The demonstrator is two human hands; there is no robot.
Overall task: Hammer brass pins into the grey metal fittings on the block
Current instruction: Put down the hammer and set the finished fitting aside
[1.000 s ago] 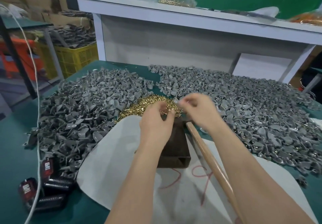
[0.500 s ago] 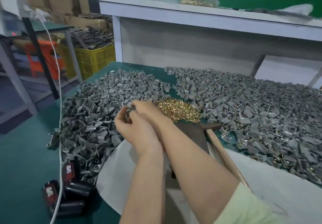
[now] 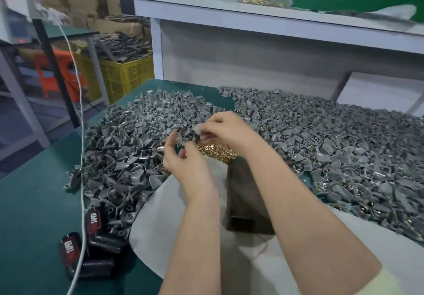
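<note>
A dark brown block (image 3: 245, 193) stands on a pale sheet (image 3: 183, 214), partly behind my right forearm. Beyond it lies a small heap of brass pins (image 3: 215, 151). My left hand (image 3: 183, 164) pinches a grey metal fitting (image 3: 180, 139) at its fingertips, above the edge of the left heap. My right hand (image 3: 227, 131) pinches another grey fitting (image 3: 197, 128) just above the pins. The two hands are close together, a little apart. No hammer is visible; my right arm covers the area beside the block.
Large heaps of grey fittings (image 3: 128, 152) cover the green table left and right (image 3: 344, 148). Black tape rolls (image 3: 91, 246) and a white cable (image 3: 81, 180) lie at the near left. A white shelf (image 3: 252, 10) with a bag of pins stands behind; a yellow crate (image 3: 124, 76) sits on the floor.
Both hands moved from the block to the left heap, then back toward the pins, each now pinching a grey fitting. The camera view swung left, and the hammer handle left the view.
</note>
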